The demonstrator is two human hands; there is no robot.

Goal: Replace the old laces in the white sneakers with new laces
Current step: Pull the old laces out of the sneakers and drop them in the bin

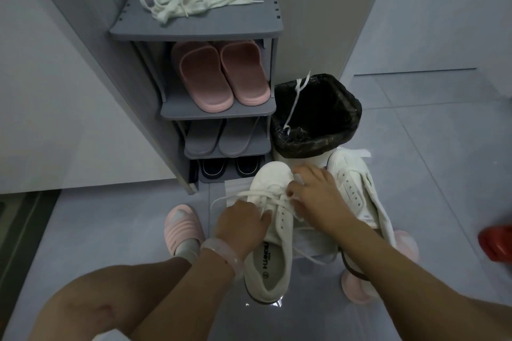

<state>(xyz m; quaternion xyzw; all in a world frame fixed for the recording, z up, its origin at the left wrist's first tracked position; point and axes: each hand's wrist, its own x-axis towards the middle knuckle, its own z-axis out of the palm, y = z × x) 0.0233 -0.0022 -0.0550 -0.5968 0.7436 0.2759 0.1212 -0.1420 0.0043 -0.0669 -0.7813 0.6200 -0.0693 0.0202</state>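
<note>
- Left hand (241, 225) lay on laced sneaker (273, 232) on floor, fingers pinching its lace (273, 196).
- Right hand (314, 192) reached over the toe, fingertips gripping the same lace.
- Unlaced sneaker (357, 188) sat just right.

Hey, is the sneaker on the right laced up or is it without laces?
Unlaced. The right sneaker shows a row of bare eyelets with no lace through them.
</note>
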